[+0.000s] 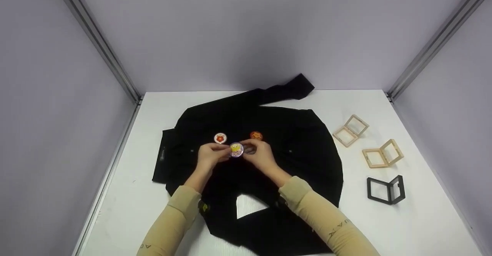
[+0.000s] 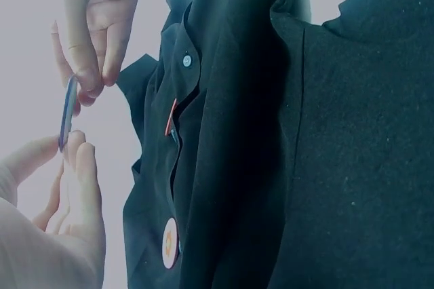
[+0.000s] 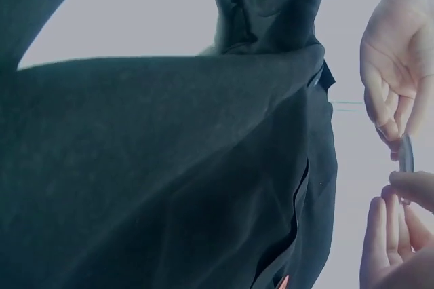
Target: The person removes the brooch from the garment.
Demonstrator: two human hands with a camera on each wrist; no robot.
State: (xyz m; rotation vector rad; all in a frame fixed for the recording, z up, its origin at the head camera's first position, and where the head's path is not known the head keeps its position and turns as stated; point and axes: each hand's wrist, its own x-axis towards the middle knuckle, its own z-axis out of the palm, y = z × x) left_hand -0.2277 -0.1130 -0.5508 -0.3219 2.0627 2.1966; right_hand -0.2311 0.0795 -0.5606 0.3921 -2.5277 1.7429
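Between my left hand [image 1: 210, 157] and my right hand [image 1: 262, 157] is a round pin badge [image 1: 236, 150] with a yellow figure and a purple rim. Fingertips of both hands pinch it at opposite edges, above a black shirt [image 1: 311, 148] spread on the table. Edge-on, the badge [image 2: 68, 112] shows as a thin disc in the left wrist view; the right wrist view also shows the badge [image 3: 406, 153] from its side. On the shirt, a white badge with a red flower [image 1: 220, 138] lies by my left hand, and an orange-red badge [image 1: 256, 135] just beyond my right fingers.
Two light wooden hinged frames [image 1: 350, 130] [image 1: 383, 154] and a black hinged frame [image 1: 385, 190] stand open on the white table [image 1: 426, 217] at right. A dark round piece with a yellow-green mark [image 1: 203, 207] shows beside my left cuff. Pale walls enclose the table's back and sides.
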